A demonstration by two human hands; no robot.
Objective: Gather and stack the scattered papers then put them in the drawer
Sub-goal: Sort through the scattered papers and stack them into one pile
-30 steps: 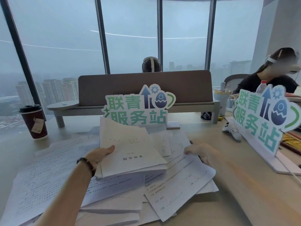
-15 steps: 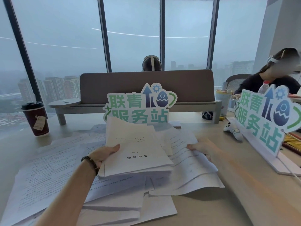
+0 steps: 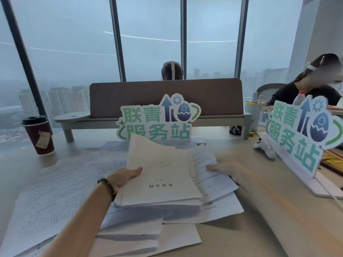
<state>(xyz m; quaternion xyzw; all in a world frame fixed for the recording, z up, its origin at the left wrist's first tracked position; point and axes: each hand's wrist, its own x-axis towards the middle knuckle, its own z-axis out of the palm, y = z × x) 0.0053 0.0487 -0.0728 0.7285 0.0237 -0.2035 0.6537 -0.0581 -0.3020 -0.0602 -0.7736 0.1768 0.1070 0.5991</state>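
Left hand (image 3: 123,178) is gripping the gathered stack (image 3: 159,179) at its left edge, thumb lying on the top sheet, fingers hidden beneath; the stack is being held tilted above the loose papers (image 3: 55,201) covering the desk (image 3: 278,219). Right hand (image 3: 225,168) is pinching a few sheets (image 3: 207,171) just right of the stack, thumb on top, forearm reaching in from lower right.

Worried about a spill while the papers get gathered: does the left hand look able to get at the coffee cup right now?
Probably not yet: the left hand grips a stack of papers. The coffee cup stands apart at the far left, with only loose sheets between.
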